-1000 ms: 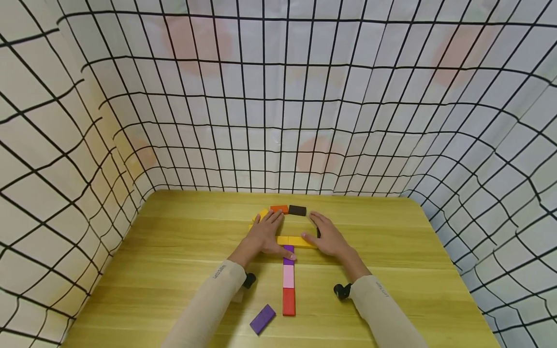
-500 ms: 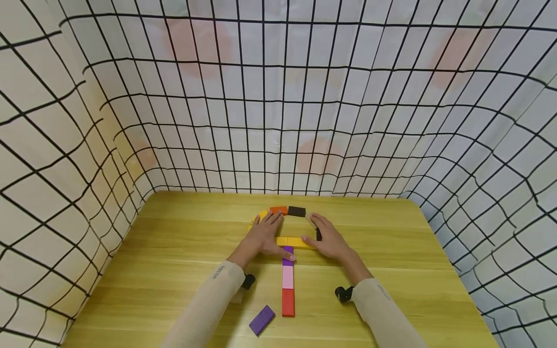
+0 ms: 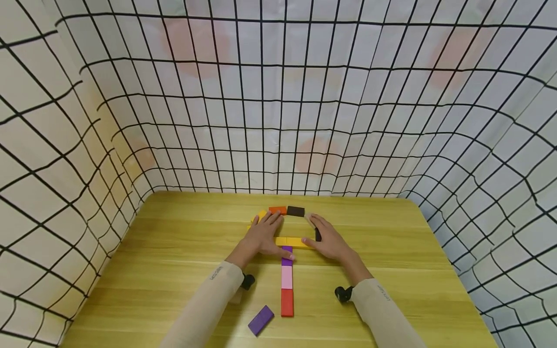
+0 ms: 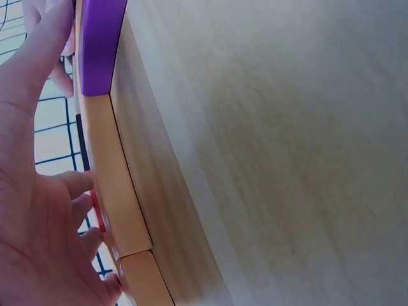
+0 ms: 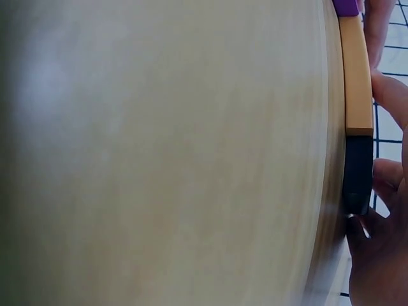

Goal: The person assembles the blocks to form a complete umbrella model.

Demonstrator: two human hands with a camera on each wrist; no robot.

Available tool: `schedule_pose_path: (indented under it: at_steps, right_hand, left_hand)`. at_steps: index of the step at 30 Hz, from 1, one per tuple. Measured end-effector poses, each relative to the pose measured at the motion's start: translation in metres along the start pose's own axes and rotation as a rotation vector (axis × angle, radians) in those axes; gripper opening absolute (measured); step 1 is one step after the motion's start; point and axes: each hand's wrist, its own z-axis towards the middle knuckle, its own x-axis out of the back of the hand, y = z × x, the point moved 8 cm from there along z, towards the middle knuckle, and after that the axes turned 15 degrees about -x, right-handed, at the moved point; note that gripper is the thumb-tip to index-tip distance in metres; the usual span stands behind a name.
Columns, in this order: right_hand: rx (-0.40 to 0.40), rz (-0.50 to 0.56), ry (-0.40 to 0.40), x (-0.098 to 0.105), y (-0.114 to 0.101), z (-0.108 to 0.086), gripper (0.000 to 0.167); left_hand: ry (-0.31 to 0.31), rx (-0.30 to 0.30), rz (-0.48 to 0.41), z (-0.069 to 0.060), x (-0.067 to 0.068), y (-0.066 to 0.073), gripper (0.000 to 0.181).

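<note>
Flat blocks form an outline on the table in the head view. My left hand (image 3: 262,238) lies spread over its left side. Its fingertips touch near the orange-red block (image 3: 277,210), and its thumb lies across the purple block (image 3: 286,261). Yellow blocks (image 3: 260,215) show partly beyond these fingers. My right hand (image 3: 329,239) rests at the right side, its thumb on the end of the yellow row (image 3: 296,242). The fingers lie along a pale block (image 3: 309,219) and a black block (image 3: 318,235), both partly hidden. Another black block (image 3: 296,211) sits at the top.
Below the purple block, a pink block (image 3: 286,277) and a red block (image 3: 287,303) continue the line downward. A loose purple block (image 3: 261,320) lies at the lower left, with a pale block (image 3: 236,297) partly under the left sleeve. Black netting (image 3: 278,129) surrounds the wooden table (image 3: 383,251).
The hands stay almost still. Slightly more of the pale block shows beside the right fingertips than one second ago.
</note>
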Motion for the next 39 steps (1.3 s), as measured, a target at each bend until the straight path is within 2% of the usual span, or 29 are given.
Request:
schedule_pose_path:
  at_steps: [5,9,13,17,25,30,35,39]
  right_hand:
    - [0.001,0.005,-0.007,0.000,0.000,-0.001,0.091]
    - [0.005,0.007,-0.032,-0.003,0.002,-0.002,0.092]
    - [0.013,0.014,-0.051,-0.003,0.002,-0.006,0.092]
    - [0.013,0.057,-0.033,0.004,-0.001,-0.011,0.091]
    - [0.039,0.089,-0.004,0.021,-0.011,-0.028,0.091]
    - [0.062,0.078,-0.005,0.024,-0.013,-0.043,0.091]
    - [0.066,0.038,-0.025,0.021,-0.015,-0.059,0.092]
    - [0.092,-0.003,-0.031,0.014,-0.022,-0.072,0.094]
  left_hand:
    - [0.047,-0.043,0.003,-0.004,0.003,0.002,0.132]
    - [0.080,-0.092,-0.023,-0.012,0.005,0.008,0.132]
    - [0.087,-0.140,-0.040,-0.024,0.009,0.016,0.131]
    - [0.111,-0.172,-0.068,-0.042,0.014,0.019,0.130]
    - [0.158,-0.191,-0.158,-0.082,0.018,0.020,0.129]
    - [0.203,-0.173,-0.262,-0.106,0.019,0.021,0.126]
    - [0.226,-0.160,-0.325,-0.125,0.014,0.025,0.116]
    - [0.246,-0.151,-0.389,-0.135,0.010,0.030,0.106]
